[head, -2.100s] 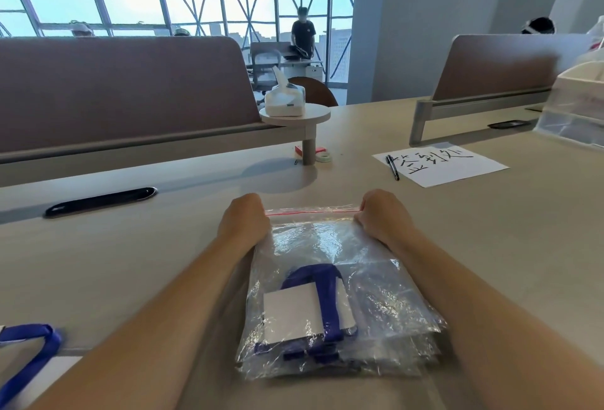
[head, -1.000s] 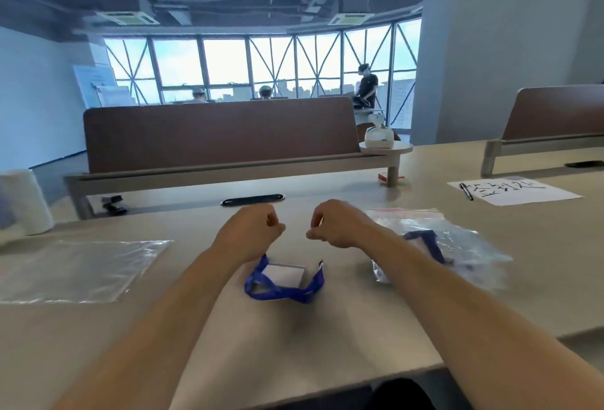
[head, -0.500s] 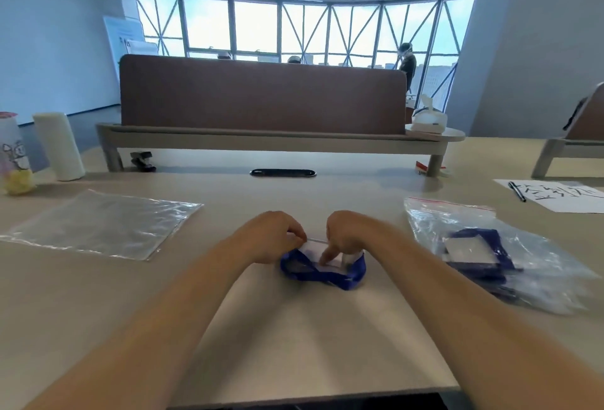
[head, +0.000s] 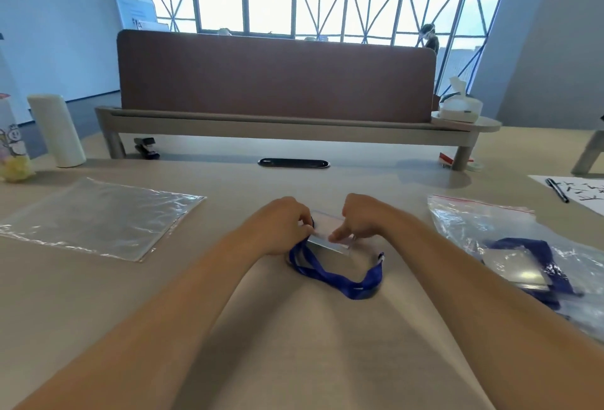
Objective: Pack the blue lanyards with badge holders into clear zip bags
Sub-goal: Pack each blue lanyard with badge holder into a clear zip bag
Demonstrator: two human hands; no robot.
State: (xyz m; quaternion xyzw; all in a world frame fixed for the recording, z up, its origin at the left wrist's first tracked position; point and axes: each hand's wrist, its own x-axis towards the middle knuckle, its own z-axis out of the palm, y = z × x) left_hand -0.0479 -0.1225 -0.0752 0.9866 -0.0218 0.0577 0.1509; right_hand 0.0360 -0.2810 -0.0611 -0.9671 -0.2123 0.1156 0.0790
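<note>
Both grips meet at the centre of the worktop (head: 130, 295), at 12 o'clock from me.

Left grip (head: 281, 225): fingers curled, pinching the left edge of the clear badge holder (head: 328, 239).

Right grip (head: 366, 218): fingers curled onto the holder's right end, one fingertip (head: 336, 236) pressing on its face.

The holder is tilted, near edge down on the worktop. The blue lanyard (head: 346, 282) runs from under the left grip and loops out flat toward 5 o'clock of the holder. Its metal clip end (head: 380, 257) lies free to the right.

At 9 o'clock, well apart: an empty clear zip bag (head: 98, 217), lying flat.

At 3 o'clock: a packed zip bag (head: 483, 230) with a red seal strip, with a blue lanyard and a holder inside.

At 2 o'clock, far edge: a written sheet of paper (head: 585, 192) with a pen (head: 557, 190) on it.

At 10 o'clock: a white roll (head: 57, 130), standing upright.
</note>
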